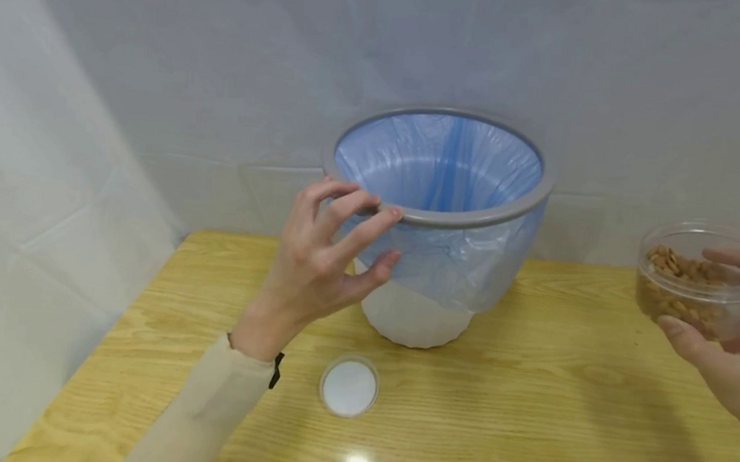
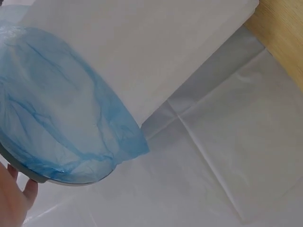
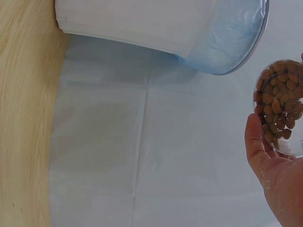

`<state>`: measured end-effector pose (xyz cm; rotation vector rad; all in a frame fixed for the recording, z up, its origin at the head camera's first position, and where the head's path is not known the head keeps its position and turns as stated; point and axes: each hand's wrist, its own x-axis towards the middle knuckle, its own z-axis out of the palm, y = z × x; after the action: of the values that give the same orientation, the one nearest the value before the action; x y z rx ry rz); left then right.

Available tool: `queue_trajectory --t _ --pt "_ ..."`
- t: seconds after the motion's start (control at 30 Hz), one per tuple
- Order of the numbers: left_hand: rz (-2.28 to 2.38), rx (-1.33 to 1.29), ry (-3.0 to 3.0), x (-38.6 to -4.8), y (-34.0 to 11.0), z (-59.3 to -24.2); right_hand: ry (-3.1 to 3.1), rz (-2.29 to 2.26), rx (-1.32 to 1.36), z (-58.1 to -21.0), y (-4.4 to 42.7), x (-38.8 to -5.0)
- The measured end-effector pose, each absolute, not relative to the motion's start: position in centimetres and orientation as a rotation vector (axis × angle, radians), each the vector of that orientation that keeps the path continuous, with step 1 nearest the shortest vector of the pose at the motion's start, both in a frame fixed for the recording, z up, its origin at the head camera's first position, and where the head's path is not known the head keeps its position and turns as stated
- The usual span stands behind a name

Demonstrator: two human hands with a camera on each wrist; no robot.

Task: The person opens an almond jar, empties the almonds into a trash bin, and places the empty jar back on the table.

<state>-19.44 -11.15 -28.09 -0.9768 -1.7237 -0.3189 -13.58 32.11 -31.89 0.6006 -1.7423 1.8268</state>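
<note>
A white trash can [image 1: 412,318] stands on the table, lined with a translucent blue bag [image 1: 440,168] tucked under its grey rim [image 1: 475,219]. My left hand [image 1: 325,256] is at the rim's near left, curved fingertips touching it and the thumb apart below. In the left wrist view, fingertips [image 2: 31,191] meet the rim's edge from below. Out to the right, my right hand [image 1: 718,367] holds a round clear plastic tub [image 1: 708,279] above table height. Brown almonds [image 3: 281,97] fill part of the tub. Most of that hand's fingers are hidden behind the tub.
A small round white disc with a clear edge [image 1: 349,387] lies flat on the wooden table [image 1: 525,417], in front of the can. Behind the table hangs pale sheeting [image 1: 226,67], which also covers the left side [image 1: 17,232]. The table's left edge slants toward me.
</note>
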Motion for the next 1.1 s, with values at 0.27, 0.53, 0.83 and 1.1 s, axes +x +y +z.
queue_trajectory --t 0.27,0.53,0.83,1.1 --pt "-0.267 -0.929 -1.686 -19.6 -10.9 -28.3 -1.727 1.837 0.636 -31.5 31.6 -13.6" --pt "-0.265 -0.890 -1.679 -19.9 -10.8 -28.6 -1.711 1.867 0.645 -30.9 31.0 -13.7" --pt "-0.291 -0.872 -1.644 -19.4 -10.9 -28.6 -1.673 1.859 0.655 -30.0 29.8 -13.8" --pt "-0.289 -0.856 -1.679 -19.5 -10.6 -28.2 -1.658 1.853 0.665 -30.5 30.0 -14.0"
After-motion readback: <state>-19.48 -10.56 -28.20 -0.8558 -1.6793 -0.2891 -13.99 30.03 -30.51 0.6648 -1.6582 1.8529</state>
